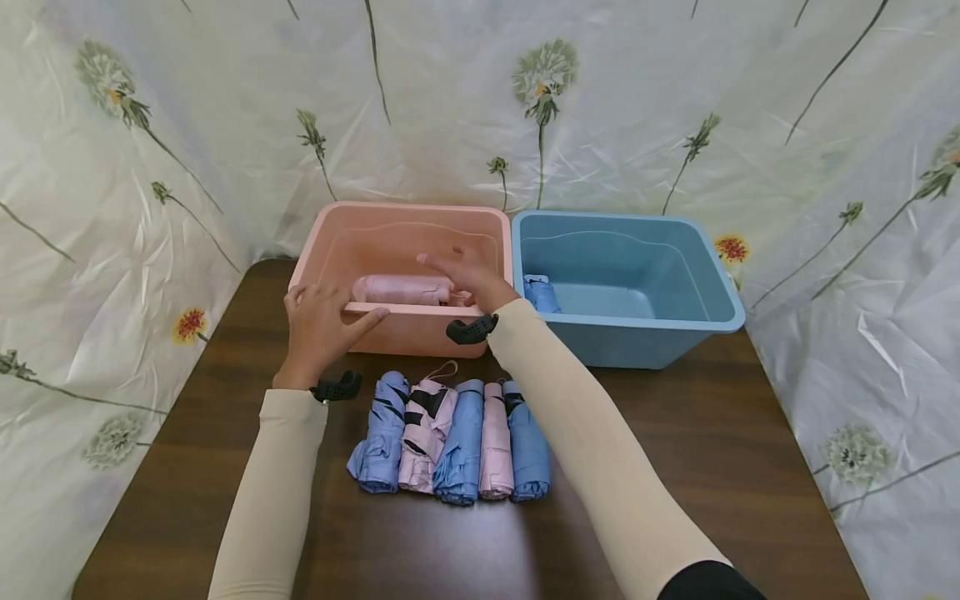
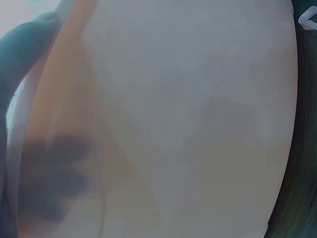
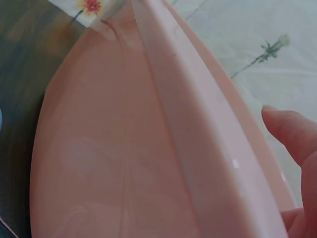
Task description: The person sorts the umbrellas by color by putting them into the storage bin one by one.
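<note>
My left hand (image 1: 317, 327) grips the front rim of the pink bin (image 1: 420, 327) near its left corner. In the left wrist view its fingers show as dark shapes through the bin wall, with the thumb (image 2: 29, 44) along the rim. Inside that bin lies a pink folded umbrella (image 1: 402, 289) on its side. My right hand (image 1: 476, 279) reaches over the front rim at the right, fingers extended beside the umbrella's right end and holding nothing visible. The right wrist view shows its thumb (image 3: 287, 130) above the bin; the other fingers are mostly hidden.
A blue bin (image 1: 630, 333) stands beside the pink one, with a blue folded umbrella (image 1: 541, 293) at its left end. Several blue and pink folded umbrellas (image 1: 459, 442) lie in a row on the dark wooden table (image 1: 660, 467). A flowered sheet (image 1: 435, 100) hangs behind.
</note>
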The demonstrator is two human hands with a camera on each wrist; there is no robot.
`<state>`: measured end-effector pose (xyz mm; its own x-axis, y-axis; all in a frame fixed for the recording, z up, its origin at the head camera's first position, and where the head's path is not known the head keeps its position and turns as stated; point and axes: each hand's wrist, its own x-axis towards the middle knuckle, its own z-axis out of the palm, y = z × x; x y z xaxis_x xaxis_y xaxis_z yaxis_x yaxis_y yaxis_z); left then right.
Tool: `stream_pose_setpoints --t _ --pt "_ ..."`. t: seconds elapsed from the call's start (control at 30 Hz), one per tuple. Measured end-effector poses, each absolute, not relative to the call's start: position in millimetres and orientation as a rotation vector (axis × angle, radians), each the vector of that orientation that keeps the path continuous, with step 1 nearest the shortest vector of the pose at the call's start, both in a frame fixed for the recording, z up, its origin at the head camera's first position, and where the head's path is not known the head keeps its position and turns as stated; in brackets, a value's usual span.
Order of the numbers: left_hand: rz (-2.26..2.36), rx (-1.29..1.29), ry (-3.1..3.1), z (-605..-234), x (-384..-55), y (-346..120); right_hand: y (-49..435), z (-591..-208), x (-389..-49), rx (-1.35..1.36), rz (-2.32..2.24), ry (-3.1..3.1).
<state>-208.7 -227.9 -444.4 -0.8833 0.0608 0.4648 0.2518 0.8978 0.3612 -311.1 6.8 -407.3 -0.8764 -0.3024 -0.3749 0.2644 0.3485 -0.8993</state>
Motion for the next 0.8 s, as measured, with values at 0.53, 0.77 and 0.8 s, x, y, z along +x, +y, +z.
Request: stream_pose_setpoints --t 0.53,0.77,0.8 --pt "-0.576 -0.225 -2.616 -444.4 -209.7 -224.2 13.0 -398.3 -311.0 -0.113 -1.602 2.205" --pt "-0.566 -0.216 -2.622 -443.7 -208.6 -226.5 16.7 -383.2 -304.5 -0.131 -1.668 2.214" --pt "-0.564 -0.213 -2.624 -443.5 -208.3 -227.3 17.7 -380.7 -303.5 -0.141 -1.691 2.198"
